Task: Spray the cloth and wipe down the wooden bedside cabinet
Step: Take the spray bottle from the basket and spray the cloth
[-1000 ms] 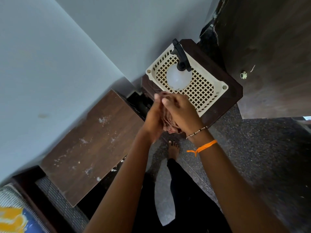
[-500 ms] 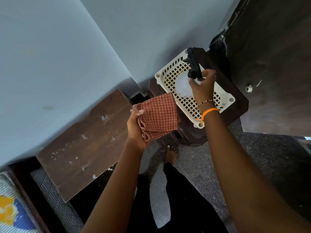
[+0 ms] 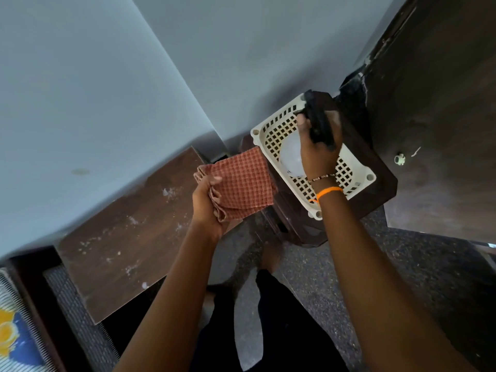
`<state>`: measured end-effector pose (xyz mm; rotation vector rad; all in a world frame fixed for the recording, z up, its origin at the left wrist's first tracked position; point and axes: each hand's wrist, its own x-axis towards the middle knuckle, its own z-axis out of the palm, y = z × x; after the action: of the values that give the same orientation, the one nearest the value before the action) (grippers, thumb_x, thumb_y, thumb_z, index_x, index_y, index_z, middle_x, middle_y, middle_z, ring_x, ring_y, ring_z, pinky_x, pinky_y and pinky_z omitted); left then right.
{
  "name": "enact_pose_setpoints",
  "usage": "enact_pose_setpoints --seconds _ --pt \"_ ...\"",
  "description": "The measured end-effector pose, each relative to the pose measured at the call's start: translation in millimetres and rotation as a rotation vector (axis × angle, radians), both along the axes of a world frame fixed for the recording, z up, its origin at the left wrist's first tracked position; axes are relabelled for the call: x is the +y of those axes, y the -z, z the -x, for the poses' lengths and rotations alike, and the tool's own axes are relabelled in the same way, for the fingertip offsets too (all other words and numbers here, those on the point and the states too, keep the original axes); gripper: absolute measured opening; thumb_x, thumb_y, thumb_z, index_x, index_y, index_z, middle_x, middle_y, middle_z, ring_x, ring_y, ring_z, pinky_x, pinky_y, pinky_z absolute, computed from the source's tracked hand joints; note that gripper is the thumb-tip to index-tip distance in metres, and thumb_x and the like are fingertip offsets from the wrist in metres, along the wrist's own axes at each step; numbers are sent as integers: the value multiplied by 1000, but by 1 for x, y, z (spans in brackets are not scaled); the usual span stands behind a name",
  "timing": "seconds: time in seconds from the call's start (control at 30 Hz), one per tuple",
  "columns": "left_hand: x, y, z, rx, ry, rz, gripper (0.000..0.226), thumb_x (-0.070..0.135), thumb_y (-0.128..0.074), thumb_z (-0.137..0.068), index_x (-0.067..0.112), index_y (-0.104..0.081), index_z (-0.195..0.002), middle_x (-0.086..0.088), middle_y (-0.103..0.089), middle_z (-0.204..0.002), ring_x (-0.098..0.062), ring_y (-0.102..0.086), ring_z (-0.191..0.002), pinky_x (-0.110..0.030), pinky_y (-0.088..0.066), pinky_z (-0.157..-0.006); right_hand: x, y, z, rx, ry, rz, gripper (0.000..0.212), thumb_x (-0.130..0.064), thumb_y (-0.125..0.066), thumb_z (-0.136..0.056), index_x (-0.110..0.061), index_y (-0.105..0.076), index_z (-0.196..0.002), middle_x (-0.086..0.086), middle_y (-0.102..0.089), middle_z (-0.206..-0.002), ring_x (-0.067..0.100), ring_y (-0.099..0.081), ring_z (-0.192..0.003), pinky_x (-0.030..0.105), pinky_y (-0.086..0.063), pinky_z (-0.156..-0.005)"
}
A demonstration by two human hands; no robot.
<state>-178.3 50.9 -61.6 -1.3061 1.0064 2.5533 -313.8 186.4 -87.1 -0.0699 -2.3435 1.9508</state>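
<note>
Preparing the cloth: the spray bottle is being taken up before any wiping has begun.

The wooden bedside cabinet (image 3: 128,232), its dark top flecked with pale dust, stands against the wall at lower left, well apart from both hands. To its right a cream basket (image 3: 357,181) sits on a dark stool (image 3: 381,183). The cloth (image 3: 241,183), red-brown and checked, hangs folded from the left hand (image 3: 208,202), which is closed on its bunched edge, just beside the basket. The right hand (image 3: 319,146) is wrapped around the black trigger head of the spray bottle (image 3: 291,159), whose pale body appears to sit in the basket. Next, the nozzle probably needs lifting and aiming at the cloth.
</note>
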Motion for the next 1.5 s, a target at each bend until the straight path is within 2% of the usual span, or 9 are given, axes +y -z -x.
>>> enact_pose_setpoints --seconds 0.07,0.17,0.33,0.6,0.73,1.0,1.13,1.27,1.5 --pt "-6 -6 4 42 -7 -17 29 18 -29 -86 15 -58 -93 -4 -63 -90 -23 -57 -86 -39 -48 -72 2 -22 -16 83 -3 40 13 -24 -65 -83 -21 -54 -86 11 -57 -88 7 -55 -76 25 -47 -71" --pt "-21 -17 6 154 10 -39 33 15 -39 -72 13 -57 -100 -7 -63 -96 -26 -58 -90 -42 -49 -79 1 -43 -40 58 -191 36 37 -5 -63 -86 -8 -51 -121 -2 -58 -114 -14 -53 -103 9 -42 -89" --pt "-38 -25 5 280 105 -30 59 19 -53 -49 9 -54 -108 -10 -61 -103 -28 -58 -95 -40 -51 -81 4 -38 -78 -218 -369 125 16 -8 -65 -84 -15 -64 -98 -22 -69 -74 -17 -58 -78 2 -41 -73" --pt "-49 -25 -7 355 193 -5 56 14 -50 -50 8 -55 -105 -11 -62 -99 -26 -60 -92 -38 -52 -79 -16 -21 -109 -6 -803 -124 28 -28 -61 -84 -7 -56 -103 -18 -52 -85 -2 -52 -79 10 -39 -74" --pt "-53 -26 -16 360 227 22 57 16 -57 -47 8 -55 -102 -10 -63 -96 -26 -59 -90 -37 -51 -77 -23 -26 -109 66 -778 -88 27 -27 -63 -85 -1 -54 -85 6 -54 -78 17 -54 -75 19 -42 -72" --pt "-50 -28 -23 295 294 112 49 21 -51 -52 8 -56 -99 -11 -60 -96 -27 -55 -90 -37 -45 -78 -37 -24 -114 61 -673 -164 38 -35 -67 -76 -2 -51 -67 3 -50 -65 15 -49 -61 29 -43 -58" --pt "-51 -30 -25 277 312 131 52 21 -51 -51 6 -55 -101 -12 -58 -97 -27 -55 -90 -37 -46 -77 -33 -20 -120 -36 -596 -127 33 -30 -68 -77 0 -55 -72 4 -58 -65 17 -58 -64 27 -50 -64" --pt "-55 -33 -30 313 310 137 53 22 -50 -49 9 -56 -100 -6 -63 -91 -22 -60 -83 -34 -51 -72 -29 -7 -124 -167 -536 -89 40 -42 -64 -79 -4 -55 -75 13 -59 -66 31 -62 -70 55 -54 -62" --pt "-54 -30 -34 342 288 107 55 22 -49 -50 8 -55 -103 -8 -63 -94 -23 -60 -86 -35 -50 -74 -27 -6 -130 -300 -441 -38 55 -55 -59 -73 -1 -60 -84 20 -61 -72 37 -60 -69 57 -54 -65"
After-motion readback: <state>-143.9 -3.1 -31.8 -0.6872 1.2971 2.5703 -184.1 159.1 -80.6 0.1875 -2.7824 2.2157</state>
